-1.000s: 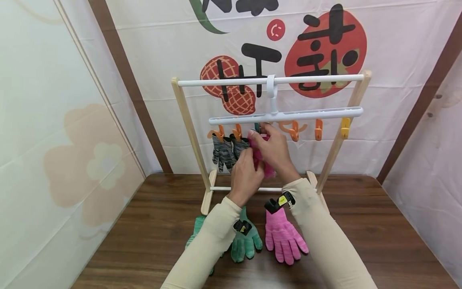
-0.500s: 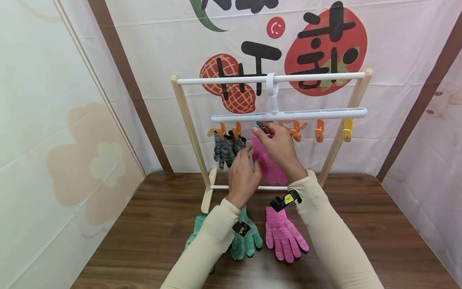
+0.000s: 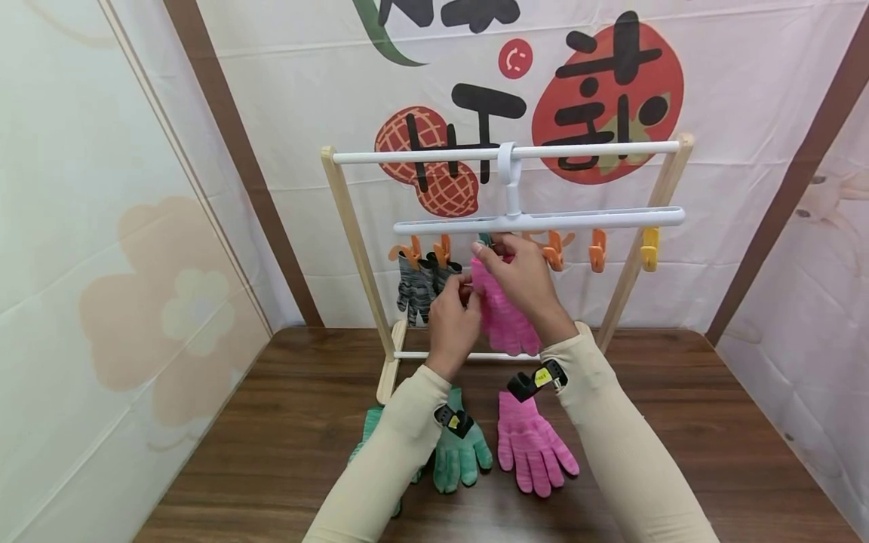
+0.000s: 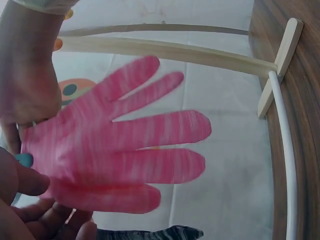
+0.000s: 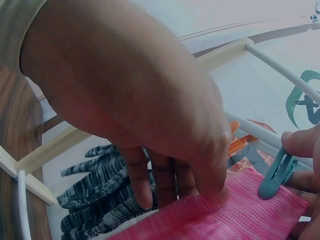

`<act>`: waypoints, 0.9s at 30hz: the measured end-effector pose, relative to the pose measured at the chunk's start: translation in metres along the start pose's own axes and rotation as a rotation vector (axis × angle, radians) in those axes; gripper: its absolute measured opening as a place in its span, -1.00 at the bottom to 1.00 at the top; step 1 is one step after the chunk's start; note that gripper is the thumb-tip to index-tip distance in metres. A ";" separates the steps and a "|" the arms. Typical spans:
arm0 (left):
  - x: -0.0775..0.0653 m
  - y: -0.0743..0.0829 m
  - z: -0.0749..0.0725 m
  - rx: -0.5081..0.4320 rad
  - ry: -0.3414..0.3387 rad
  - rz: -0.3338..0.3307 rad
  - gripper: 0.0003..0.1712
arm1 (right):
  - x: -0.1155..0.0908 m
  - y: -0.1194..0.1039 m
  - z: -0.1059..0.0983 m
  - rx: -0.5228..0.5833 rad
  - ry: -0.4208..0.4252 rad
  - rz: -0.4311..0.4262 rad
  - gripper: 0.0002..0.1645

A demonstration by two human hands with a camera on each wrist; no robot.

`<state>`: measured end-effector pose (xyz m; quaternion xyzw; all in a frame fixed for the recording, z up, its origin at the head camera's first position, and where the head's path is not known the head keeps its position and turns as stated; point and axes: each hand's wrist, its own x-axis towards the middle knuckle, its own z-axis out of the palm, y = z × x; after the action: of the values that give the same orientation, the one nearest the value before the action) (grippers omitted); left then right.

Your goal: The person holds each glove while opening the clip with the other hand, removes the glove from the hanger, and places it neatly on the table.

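My right hand (image 3: 524, 280) pinches a teal clothespin (image 5: 277, 172) at the cuff of a pink striped glove (image 3: 508, 323), just below the white hanger bar (image 3: 577, 220). With thumb and fingers, my left hand (image 3: 453, 320) pinches the cuff's left edge. In the left wrist view the glove (image 4: 125, 140) hangs flat, its fingers spread, and the right hand (image 4: 32, 95) is at the cuff's far side. Beside it, dark grey striped gloves (image 3: 416, 290) hang from orange clothespins (image 3: 443, 249); the left hand partly covers them in the right wrist view.
Orange clothespins (image 3: 597, 250) and a yellow clothespin (image 3: 649, 249) hang on the bar's right half. A wooden rack (image 3: 356, 249) carries the hanger. On the brown table (image 3: 713, 437) lie another pink glove (image 3: 536, 445) and green gloves (image 3: 462, 452), partly under the left sleeve.
The pink glove, earlier bunched between the hands, now hangs spread out below the clothespin. My left hand has shifted slightly left; the right hand has stayed at the clothespin.
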<state>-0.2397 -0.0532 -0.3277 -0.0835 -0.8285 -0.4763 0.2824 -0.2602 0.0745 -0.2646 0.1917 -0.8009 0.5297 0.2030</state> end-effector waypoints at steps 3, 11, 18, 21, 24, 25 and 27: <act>0.001 -0.002 0.000 0.002 0.013 0.011 -0.81 | 0.000 0.001 0.000 0.014 -0.003 0.002 -0.54; 0.003 -0.003 -0.002 -0.015 0.003 0.029 -0.82 | 0.001 0.000 -0.002 0.018 0.058 -0.008 -0.60; 0.002 -0.003 -0.003 -0.027 -0.021 0.017 -0.87 | 0.001 0.001 -0.001 0.066 0.098 0.030 -0.63; 0.000 -0.005 -0.004 -0.017 -0.034 0.020 -0.88 | 0.001 0.001 0.000 0.075 0.123 0.034 -0.66; -0.002 -0.009 -0.006 -0.012 -0.049 0.036 -0.90 | 0.003 0.001 0.002 0.071 0.142 0.039 -0.64; -0.003 -0.011 -0.006 -0.011 -0.054 0.038 -0.91 | 0.003 0.001 0.002 0.070 0.146 0.039 -0.65; -0.006 -0.014 -0.007 -0.009 -0.065 0.037 -0.92 | 0.003 0.002 0.003 0.074 0.146 0.039 -0.66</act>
<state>-0.2378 -0.0660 -0.3383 -0.1156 -0.8334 -0.4717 0.2639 -0.2643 0.0727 -0.2655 0.1443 -0.7674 0.5755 0.2431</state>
